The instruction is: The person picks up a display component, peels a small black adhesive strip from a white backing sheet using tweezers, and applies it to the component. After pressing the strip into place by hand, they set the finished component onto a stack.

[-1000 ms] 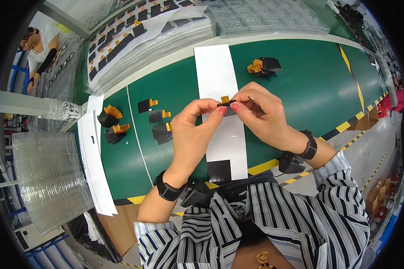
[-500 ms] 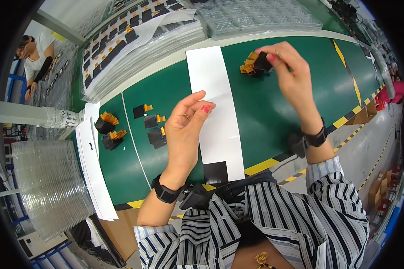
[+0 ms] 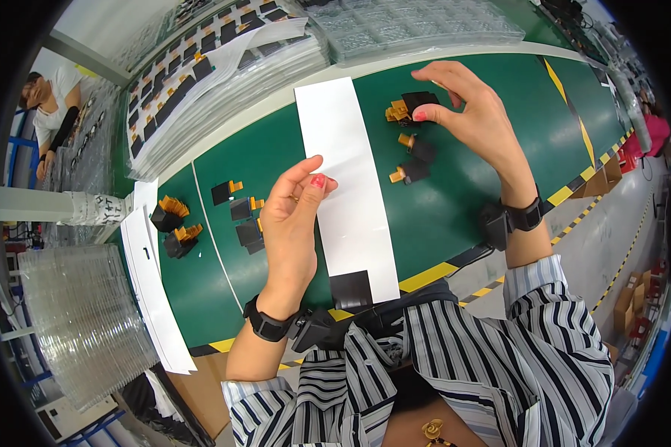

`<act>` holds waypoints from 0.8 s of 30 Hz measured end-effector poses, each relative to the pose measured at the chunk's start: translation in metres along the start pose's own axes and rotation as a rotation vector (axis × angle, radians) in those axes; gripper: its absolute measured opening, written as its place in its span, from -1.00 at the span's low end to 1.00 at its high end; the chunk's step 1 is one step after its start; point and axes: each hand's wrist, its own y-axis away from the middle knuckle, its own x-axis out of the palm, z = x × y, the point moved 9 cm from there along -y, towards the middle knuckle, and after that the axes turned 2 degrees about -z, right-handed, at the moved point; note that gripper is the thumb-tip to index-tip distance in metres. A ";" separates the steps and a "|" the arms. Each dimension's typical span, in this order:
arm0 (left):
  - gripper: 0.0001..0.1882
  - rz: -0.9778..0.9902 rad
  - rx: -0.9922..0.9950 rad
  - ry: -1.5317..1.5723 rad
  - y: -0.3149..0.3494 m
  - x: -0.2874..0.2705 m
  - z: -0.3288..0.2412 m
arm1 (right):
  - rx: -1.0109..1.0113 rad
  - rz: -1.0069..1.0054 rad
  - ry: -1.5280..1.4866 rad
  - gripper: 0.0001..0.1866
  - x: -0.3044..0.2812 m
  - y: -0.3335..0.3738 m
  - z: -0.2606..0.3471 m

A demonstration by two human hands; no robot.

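My right hand (image 3: 473, 108) is at the far right of the green mat, fingers spread. Its thumb tip meets the edge of a small pile of black display panels (image 3: 419, 103) with orange flex cables. Nearer to me lie two more panels, one dark and blurred (image 3: 423, 149), the other (image 3: 416, 172) pointing its orange tab left. My left hand (image 3: 294, 212) hovers by the left edge of a white paper strip (image 3: 343, 141), loosely curled, with a gap between thumb and forefinger and nothing visible in it. Several panels (image 3: 241, 209) lie left of that hand, partly hidden by it.
Two panel bundles (image 3: 170, 216) sit at the mat's left end. Stacked trays of panels (image 3: 231, 82) stand behind, beside clear plastic trays (image 3: 417, 30). A black square (image 3: 351, 290) lies at the strip's near end. Another person (image 3: 56, 104) is at the far left.
My right hand has opened from its grip on the panel pile. Two separate panels now show on the mat nearer to me. The left hand keeps its loose curl; the whole view has shifted slightly.
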 end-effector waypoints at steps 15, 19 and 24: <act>-0.79 0.062 0.005 -0.129 0.001 0.007 0.004 | -0.372 0.084 0.333 -0.80 0.032 0.081 0.012; -0.79 0.078 0.011 -0.140 0.001 0.009 0.007 | -0.534 0.054 0.285 -0.78 0.028 0.084 0.027; -0.79 0.095 0.006 -0.137 0.000 0.009 0.009 | -0.818 0.307 0.209 -0.71 0.045 0.091 0.056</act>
